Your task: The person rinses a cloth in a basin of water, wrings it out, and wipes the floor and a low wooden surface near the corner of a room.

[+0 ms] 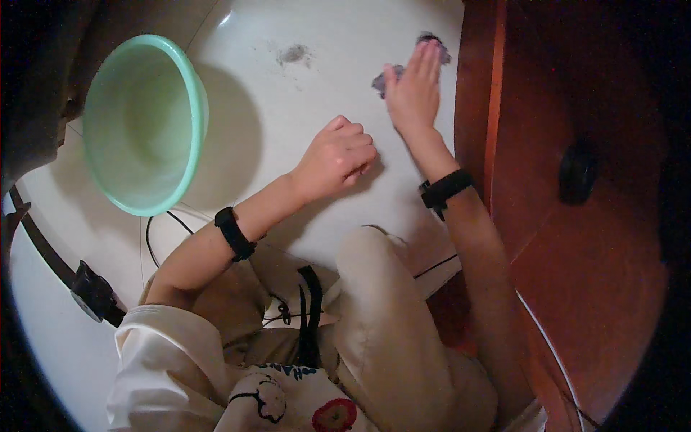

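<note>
My right hand (415,89) lies flat on a crumpled grey-purple cloth (384,81), pressing it to the white tiled floor (324,92) beside a reddish-brown wooden panel. Parts of the cloth show beyond the fingertips and left of the thumb; the palm and fingers hide the rest. Curled into a fist, my left hand (343,154) is at or just above the floor, nearer to me, with nothing seen in it. A dark grey smudge (294,54) with scattered specks marks the tiles to the left of the cloth.
A mint-green plastic basin (197,113) stands on the left, with what looks like shallow liquid inside. The reddish-brown wooden panel (540,227) borders the floor on the right. A black cable (148,237) runs below the basin. My bent knee (372,254) is between my arms.
</note>
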A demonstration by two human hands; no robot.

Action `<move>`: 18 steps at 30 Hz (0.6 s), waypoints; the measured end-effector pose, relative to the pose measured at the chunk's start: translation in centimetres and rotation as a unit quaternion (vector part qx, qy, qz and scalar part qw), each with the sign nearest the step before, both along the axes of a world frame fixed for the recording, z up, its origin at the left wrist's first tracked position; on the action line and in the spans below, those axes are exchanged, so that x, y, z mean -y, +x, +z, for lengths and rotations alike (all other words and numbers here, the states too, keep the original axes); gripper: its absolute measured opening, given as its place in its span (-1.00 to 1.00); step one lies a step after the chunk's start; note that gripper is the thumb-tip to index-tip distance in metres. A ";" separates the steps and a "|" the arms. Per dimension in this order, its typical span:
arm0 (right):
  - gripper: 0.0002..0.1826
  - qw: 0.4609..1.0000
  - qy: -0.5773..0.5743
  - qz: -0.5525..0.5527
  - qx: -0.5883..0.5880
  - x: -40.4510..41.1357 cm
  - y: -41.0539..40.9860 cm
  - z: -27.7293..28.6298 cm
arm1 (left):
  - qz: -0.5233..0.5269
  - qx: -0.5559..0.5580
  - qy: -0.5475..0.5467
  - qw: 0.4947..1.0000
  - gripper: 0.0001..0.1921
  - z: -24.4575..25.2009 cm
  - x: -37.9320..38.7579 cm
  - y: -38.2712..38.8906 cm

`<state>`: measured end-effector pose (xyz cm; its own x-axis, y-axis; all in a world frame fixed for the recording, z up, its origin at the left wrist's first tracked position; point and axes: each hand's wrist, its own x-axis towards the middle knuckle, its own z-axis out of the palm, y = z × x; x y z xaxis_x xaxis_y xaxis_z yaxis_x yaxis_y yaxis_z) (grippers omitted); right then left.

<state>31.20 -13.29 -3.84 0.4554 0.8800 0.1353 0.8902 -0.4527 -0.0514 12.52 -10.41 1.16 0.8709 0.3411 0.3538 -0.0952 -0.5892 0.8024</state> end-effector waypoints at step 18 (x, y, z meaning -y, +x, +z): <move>-0.03 0.981 -0.094 0.138 -0.096 4.9 -0.1 3.2 | -0.176 0.068 0.142 0.972 -0.81 4.4 -0.4 -3.2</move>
<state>31.07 -18.19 -0.63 0.1972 0.9746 -0.1057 0.9625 -0.2130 -0.1680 9.31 -9.96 5.51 0.8541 -0.0973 0.5109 -0.4250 -0.6968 0.5778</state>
